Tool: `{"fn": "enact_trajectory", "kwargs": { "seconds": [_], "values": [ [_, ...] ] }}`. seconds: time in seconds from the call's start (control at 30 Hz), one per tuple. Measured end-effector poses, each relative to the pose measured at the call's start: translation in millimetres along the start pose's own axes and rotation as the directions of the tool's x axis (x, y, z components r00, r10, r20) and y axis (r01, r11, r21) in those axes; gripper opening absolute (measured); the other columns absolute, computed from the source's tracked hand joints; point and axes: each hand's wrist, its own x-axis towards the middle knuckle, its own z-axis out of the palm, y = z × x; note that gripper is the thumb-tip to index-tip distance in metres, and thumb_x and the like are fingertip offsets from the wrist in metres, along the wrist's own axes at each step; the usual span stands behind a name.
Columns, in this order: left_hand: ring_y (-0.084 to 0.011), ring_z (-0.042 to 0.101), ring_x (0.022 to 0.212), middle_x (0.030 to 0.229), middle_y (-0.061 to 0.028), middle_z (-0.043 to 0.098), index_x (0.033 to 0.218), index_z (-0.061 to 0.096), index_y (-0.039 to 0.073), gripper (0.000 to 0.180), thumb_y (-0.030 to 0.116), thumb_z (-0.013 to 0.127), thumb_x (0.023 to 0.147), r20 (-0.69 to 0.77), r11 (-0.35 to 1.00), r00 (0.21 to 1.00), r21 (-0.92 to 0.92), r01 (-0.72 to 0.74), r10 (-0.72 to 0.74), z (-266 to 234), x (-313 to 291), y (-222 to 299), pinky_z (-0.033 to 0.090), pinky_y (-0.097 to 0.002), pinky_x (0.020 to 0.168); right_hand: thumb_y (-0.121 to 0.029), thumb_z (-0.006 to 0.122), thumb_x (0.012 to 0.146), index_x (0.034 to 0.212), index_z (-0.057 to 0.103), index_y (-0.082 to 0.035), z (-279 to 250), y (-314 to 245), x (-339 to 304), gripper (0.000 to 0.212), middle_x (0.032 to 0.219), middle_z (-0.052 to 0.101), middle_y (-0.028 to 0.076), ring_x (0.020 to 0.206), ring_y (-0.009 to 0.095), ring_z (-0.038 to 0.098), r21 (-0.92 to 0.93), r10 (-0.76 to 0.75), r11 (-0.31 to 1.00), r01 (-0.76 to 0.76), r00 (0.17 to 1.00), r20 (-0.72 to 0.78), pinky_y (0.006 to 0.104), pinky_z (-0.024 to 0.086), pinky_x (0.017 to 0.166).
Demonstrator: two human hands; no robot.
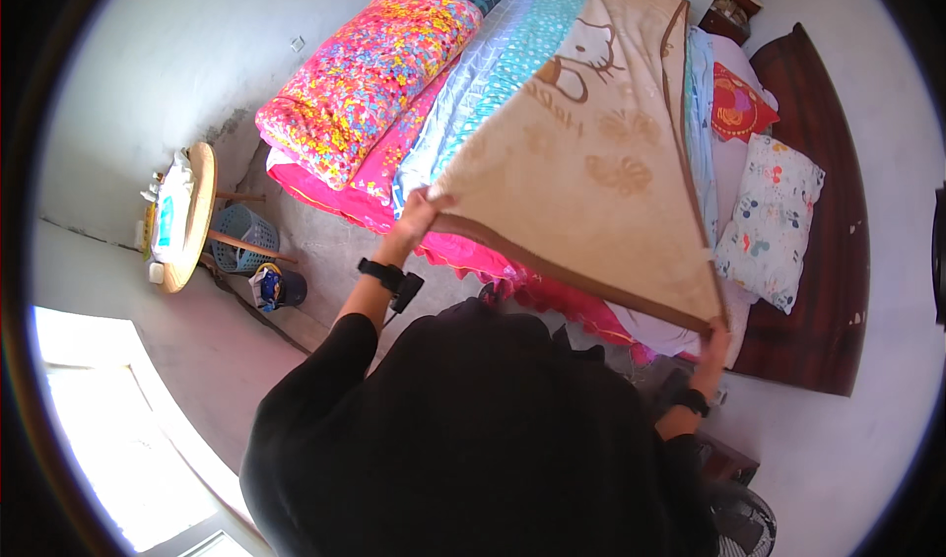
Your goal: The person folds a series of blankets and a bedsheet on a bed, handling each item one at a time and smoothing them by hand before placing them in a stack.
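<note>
A beige blanket [552,193] with a brown border and a printed cartoon figure is stretched out over the bed. My left hand [422,212] grips its near left corner, fingers closed on the cloth. At the near right corner my right hand [714,338] is closed on the brown edge. Between my hands the near edge hangs in a slight curve at the bed's front side. Under the blanket shows a turquoise dotted cover [512,79] beside a pale blue checked one [448,133]. The blanket's far end lies on the bed.
A folded floral quilt [370,74] lies on the bed's left part. At right are a white patterned pillow [774,224], a red cushion [739,104] and a dark wooden headboard [823,163]. By the left wall stand a round table [203,212], a blue basket [244,237] and a bucket [286,289].
</note>
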Motion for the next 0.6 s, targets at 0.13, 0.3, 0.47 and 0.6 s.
{"fn": "enact_trajectory", "kwargs": {
  "seconds": [0.13, 0.3, 0.47, 0.6],
  "values": [
    [-0.0138, 0.060, 0.073, 0.087, -0.0080, 0.063, 0.098, 0.058, -0.004, 0.026, 0.007, 0.064, 0.075, 0.107, 0.989, 0.985, 0.042, -0.143, 0.138, -2.4, -59.1, 82.5, 0.049, -0.0260, 0.064, -0.004, 0.054, 0.062, 0.068, 0.050, -0.007, -24.4, -59.9, -47.6, 0.008, 0.068, 0.049, -0.001, 0.058, 0.012, 0.047, 0.123, -0.172, 0.976, 0.178, 0.983, -0.059, 0.0244, 0.038, 0.050],
    [-0.0141, 0.061, 0.078, 0.092, -0.0086, 0.063, 0.103, 0.057, -0.005, 0.032, 0.009, 0.065, 0.075, 0.034, 1.000, 0.999, 0.010, -0.029, 0.028, -29.6, -96.1, 35.0, 0.049, -0.0260, 0.070, -0.002, 0.049, 0.058, 0.056, 0.039, -0.010, -47.9, 7.1, -84.7, 0.013, 0.059, 0.040, -0.002, 0.052, 0.014, 0.041, 0.188, 0.094, 0.980, -0.059, 0.979, -0.183, 0.0255, 0.033, 0.045],
    [-0.0170, 0.061, 0.077, 0.091, -0.0095, 0.063, 0.102, 0.057, -0.006, 0.034, 0.011, 0.066, 0.074, -0.041, 0.980, 0.980, -0.035, 0.195, -0.196, -48.2, -114.6, -19.0, 0.050, -0.0280, 0.069, -0.003, 0.045, 0.053, 0.054, 0.034, -0.013, -77.2, 84.6, -92.8, 0.014, 0.057, 0.038, -0.001, 0.050, 0.016, 0.040, 0.421, 0.214, 0.892, -0.164, 0.974, -0.074, 0.0278, 0.032, 0.045],
    [-0.0191, 0.062, 0.077, 0.092, -0.0106, 0.063, 0.102, 0.055, -0.005, 0.034, 0.013, 0.065, 0.075, -0.070, 0.957, 0.955, -0.050, 0.285, -0.288, -58.9, -110.9, -40.1, 0.050, -0.0294, 0.071, -0.005, 0.044, 0.051, 0.055, 0.034, -0.012, -47.1, 81.7, -101.6, 0.012, 0.061, 0.042, 0.000, 0.055, 0.018, 0.043, 0.425, 0.309, 0.877, -0.225, 0.941, -0.138, 0.0288, 0.035, 0.047]
  ]
}}
